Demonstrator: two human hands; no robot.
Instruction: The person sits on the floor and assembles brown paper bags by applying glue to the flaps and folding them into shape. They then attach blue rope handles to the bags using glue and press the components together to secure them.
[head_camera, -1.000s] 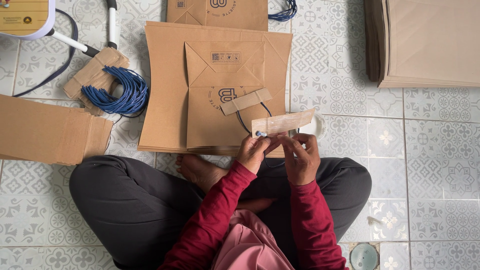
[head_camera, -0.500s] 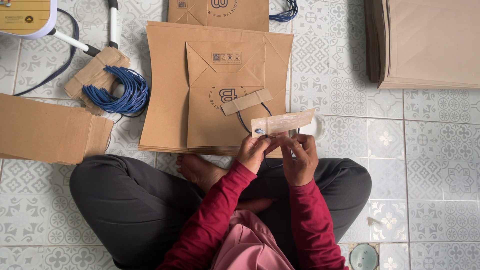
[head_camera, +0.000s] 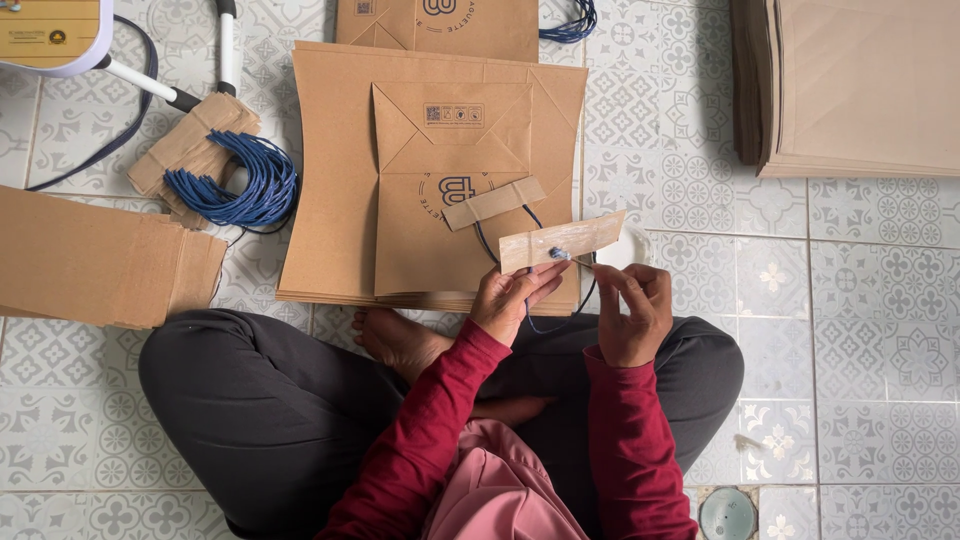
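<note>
One cardboard strip (head_camera: 561, 241) pinched between two hands; one blue cord (head_camera: 558, 254).

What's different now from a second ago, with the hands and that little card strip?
Hardly anything. Both hands, left hand and right hand, hold the card strip with its blue cord at the same spot; it is at most a touch more tilted. The paper bags and cord bundle lie unchanged.

matt kraft-paper bags (head_camera: 340, 180), cardboard strip (head_camera: 560, 241) (matt), glossy tiles (head_camera: 880, 320)

Brown card strip (head_camera: 562, 241), tilted, blue cord (head_camera: 530, 325) prob. knotted thru it
</note>
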